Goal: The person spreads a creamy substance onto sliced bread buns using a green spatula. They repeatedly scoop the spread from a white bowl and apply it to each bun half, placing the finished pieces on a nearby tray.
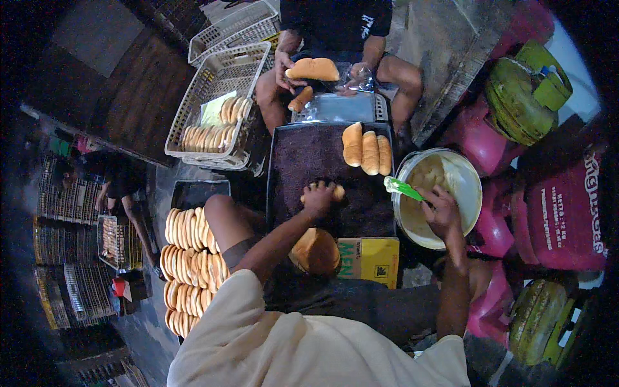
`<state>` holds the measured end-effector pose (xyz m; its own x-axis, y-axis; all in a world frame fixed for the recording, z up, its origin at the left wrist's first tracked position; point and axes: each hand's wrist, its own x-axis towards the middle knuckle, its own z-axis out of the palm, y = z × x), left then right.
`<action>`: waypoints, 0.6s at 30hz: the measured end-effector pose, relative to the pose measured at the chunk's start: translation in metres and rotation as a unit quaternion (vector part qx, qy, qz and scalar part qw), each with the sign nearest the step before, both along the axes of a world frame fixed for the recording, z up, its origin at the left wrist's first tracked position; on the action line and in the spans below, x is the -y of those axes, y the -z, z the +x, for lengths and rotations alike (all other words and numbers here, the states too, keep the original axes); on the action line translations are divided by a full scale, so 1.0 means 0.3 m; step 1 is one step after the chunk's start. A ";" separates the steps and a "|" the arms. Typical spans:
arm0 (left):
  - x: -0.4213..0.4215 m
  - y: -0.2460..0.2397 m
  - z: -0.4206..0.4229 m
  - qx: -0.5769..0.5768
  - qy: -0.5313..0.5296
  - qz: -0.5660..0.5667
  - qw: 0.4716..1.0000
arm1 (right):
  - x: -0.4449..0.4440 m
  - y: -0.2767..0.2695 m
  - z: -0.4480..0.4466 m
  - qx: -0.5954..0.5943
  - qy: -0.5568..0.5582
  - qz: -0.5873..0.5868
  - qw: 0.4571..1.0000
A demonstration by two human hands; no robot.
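My left hand is closed over a bread roll, which rests on dark brown granules in a wide tray; they look like chocolate sprinkles. Most of that roll is hidden under my fingers. My right hand grips a green spatula with pale cream on its tip. It is above the rim of a white bucket, whose inside is smeared with cream. Several long rolls lie side by side in the tray's far right corner. Close to my lap is another browned bread.
Opposite, a person's hand holds a roll beside clear plastic packaging. A plastic crate holds packed breads. Rows of buns stand at my left. Pink and green gas cylinders line the right; cardboard lies nearby.
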<state>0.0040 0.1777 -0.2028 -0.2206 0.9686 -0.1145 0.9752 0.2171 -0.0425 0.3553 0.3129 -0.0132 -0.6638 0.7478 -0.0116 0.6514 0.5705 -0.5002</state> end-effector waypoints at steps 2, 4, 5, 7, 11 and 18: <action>-0.060 0.008 0.051 -0.110 0.102 -0.071 0.986 | 0.006 -0.014 0.007 0.009 0.005 0.002 1.000; -0.181 -0.004 0.017 -0.016 0.123 -0.254 0.959 | 0.006 -0.025 0.014 0.008 0.009 0.026 1.000; -0.254 -0.012 -0.031 0.091 0.082 -0.342 0.932 | 0.004 -0.027 0.017 0.002 0.012 0.022 1.000; -0.360 -0.015 -0.146 0.234 0.002 -0.386 0.892 | -0.005 -0.025 0.026 -0.021 0.014 0.021 0.999; -0.435 -0.002 -0.295 0.281 0.010 -0.093 0.955 | -0.023 -0.002 0.037 -0.006 0.023 0.024 0.999; -0.003 -0.018 -0.064 0.166 0.011 -0.026 0.986 | -0.043 0.009 0.083 0.024 0.044 0.001 0.999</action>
<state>-0.0153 0.1787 -0.1973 -0.1415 0.9636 -0.2268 0.9420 0.2015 0.2685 0.3801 0.3257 -0.0160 -0.5950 0.8027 -0.0400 0.7215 0.5115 -0.4667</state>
